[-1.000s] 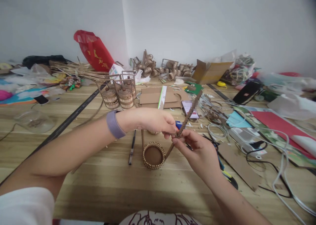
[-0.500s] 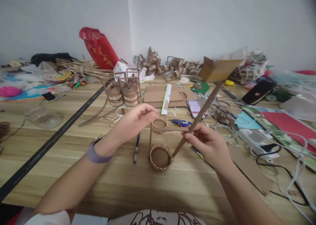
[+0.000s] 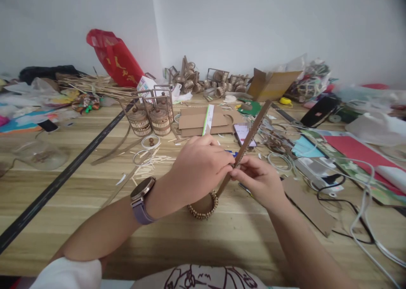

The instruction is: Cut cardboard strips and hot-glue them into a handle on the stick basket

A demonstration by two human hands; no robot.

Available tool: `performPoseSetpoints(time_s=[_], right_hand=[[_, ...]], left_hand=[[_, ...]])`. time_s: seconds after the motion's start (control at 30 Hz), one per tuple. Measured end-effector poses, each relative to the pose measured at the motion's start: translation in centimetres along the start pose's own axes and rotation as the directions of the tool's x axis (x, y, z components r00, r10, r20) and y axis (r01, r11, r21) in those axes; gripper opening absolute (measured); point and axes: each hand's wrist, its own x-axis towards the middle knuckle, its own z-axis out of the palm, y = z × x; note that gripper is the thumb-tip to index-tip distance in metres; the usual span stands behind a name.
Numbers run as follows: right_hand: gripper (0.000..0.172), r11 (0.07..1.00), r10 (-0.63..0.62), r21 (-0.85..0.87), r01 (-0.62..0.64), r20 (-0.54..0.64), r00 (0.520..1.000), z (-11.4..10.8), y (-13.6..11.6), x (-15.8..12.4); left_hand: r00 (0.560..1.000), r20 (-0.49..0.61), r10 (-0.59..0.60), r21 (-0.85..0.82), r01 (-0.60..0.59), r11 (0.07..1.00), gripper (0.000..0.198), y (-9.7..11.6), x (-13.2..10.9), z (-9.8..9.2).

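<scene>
A small round basket point(image 3: 203, 214) with a beaded-looking wooden rim and brown base hangs or rests below my hands. From its right side a long brown cardboard strip point(image 3: 253, 129) slants up and away. My right hand point(image 3: 261, 181) pinches this strip at about its middle, where a crosspiece met it. My left hand point(image 3: 201, 164), with a watch point(image 3: 142, 188) on the wrist, reaches across above the basket. Its fingertips press together at the same joint, touching the strip, and the back of the hand hides the crosspiece and part of the basket.
Finished lidded baskets point(image 3: 160, 122) with handles stand at the left. Flat cardboard point(image 3: 192, 122), a phone point(image 3: 244, 135) and a ruler point(image 3: 208, 119) lie beyond my hands. Loose sticks point(image 3: 144, 170) are scattered left; white cables point(image 3: 361, 213) and a power strip point(image 3: 320, 177) lie right.
My left hand has moved right and forward, from above the crosspiece to the joint by my right hand. My right hand keeps its pinch on the strip. The view has shifted slightly.
</scene>
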Motion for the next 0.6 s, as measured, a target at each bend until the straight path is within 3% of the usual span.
performPoseSetpoints(time_s=[0.6], right_hand=[[0.022,0.999,-0.046,-0.025,0.047,0.038,0.998,0.00,0.34,-0.14]], left_hand=[[0.994,-0.105,0.009,0.011,-0.008,1.000,0.011,0.43,-0.51,0.37]])
